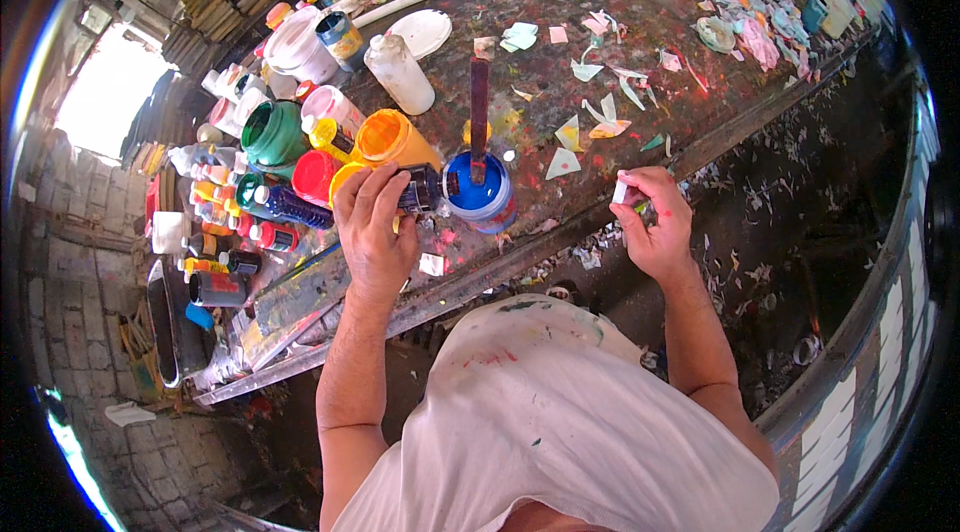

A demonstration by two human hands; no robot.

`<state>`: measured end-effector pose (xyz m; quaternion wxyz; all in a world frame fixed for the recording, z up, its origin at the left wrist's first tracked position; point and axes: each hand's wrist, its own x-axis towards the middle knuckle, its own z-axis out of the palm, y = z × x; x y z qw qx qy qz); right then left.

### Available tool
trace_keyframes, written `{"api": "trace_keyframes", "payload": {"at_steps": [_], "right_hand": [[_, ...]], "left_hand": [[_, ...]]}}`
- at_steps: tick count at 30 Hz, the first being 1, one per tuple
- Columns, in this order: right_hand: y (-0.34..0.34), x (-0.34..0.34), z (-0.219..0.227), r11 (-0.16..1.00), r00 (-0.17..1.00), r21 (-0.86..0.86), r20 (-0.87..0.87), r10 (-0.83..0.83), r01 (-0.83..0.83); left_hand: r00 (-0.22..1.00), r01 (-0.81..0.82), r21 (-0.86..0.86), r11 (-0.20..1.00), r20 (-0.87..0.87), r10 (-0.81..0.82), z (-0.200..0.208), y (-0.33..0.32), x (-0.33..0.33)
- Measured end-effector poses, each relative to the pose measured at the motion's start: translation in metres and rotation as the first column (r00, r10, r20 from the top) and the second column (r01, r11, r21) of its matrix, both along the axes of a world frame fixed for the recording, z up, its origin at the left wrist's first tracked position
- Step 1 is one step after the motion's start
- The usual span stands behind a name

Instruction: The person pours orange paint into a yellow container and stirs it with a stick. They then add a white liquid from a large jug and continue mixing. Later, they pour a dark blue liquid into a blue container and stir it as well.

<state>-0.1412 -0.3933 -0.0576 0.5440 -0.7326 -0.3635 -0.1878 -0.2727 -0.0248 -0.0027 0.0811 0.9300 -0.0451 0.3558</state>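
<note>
My left hand [372, 227] is closed round a small dark bottle [420, 190]. The bottle lies tipped on its side, its neck at the rim of a tub of blue paint [480, 194]. A brown flat stick [479, 117] stands in that tub, its lower end in the paint. Off to the right, beyond the table's near edge, my right hand [655, 227] pinches a small white cap [621, 189] between thumb and fingers. Whether anything flows from the bottle is too small to tell. Beside my left hand stands an open tub of orange-yellow paint [395, 139].
Left of my left hand crowd several paint jars, among them a green jar [273, 135] and a red one [316, 175]. A white squeeze bottle [400, 75] and a round white lid [420, 32] are farther back. Paper scraps [607, 120] litter the stained table [540, 22].
</note>
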Motion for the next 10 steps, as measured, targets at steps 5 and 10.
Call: {"api": "trace_keyframes", "payload": {"at_steps": [5, 10], "right_hand": [[0.0009, 0.0016, 0.0007, 1.0, 1.0, -0.003, -0.013, 0.0, 0.0], [0.0034, 0.0039, -0.0018, 1.0, 0.999, 0.015, -0.037, 0.021, -0.02]], "left_hand": [[1.0, -0.006, 0.006, 1.0, -0.014, 0.006, 0.0029, -0.0014, 0.0029], [1.0, -0.002, 0.016, 1.0, -0.022, 0.002, 0.004, 0.0001, 0.0043]]}}
